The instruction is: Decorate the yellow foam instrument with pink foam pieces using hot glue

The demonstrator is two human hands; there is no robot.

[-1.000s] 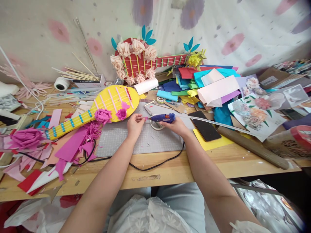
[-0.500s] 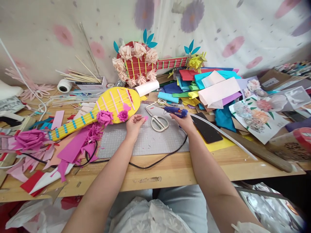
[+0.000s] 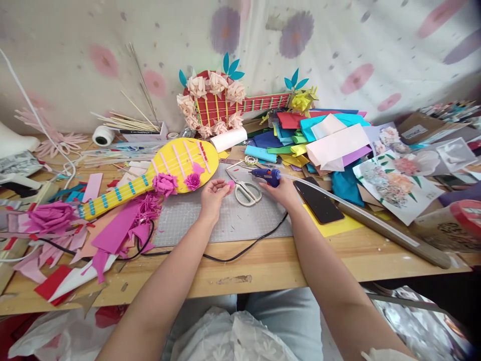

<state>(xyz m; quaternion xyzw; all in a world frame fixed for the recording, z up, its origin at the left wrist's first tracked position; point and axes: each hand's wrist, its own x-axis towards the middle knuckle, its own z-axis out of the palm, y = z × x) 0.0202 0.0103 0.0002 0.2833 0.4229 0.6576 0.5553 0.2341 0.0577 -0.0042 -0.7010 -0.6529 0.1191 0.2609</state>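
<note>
The left hand [image 3: 211,198] pinches a pink piece [image 3: 230,184], and the right hand [image 3: 282,189], just beside, grips the glue gun [image 3: 265,175], nozzle pointing left toward it.

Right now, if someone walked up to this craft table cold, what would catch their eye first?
Probably the yellow paper guitar with pink flowers, lying left of centre on the table, and the red guitar ringed with pale roses propped against the back wall. Then the hands over the grey cutting mat: the left hand pinches a small pink piece, the right hand grips a blue glue gun beside the scissors.
</note>
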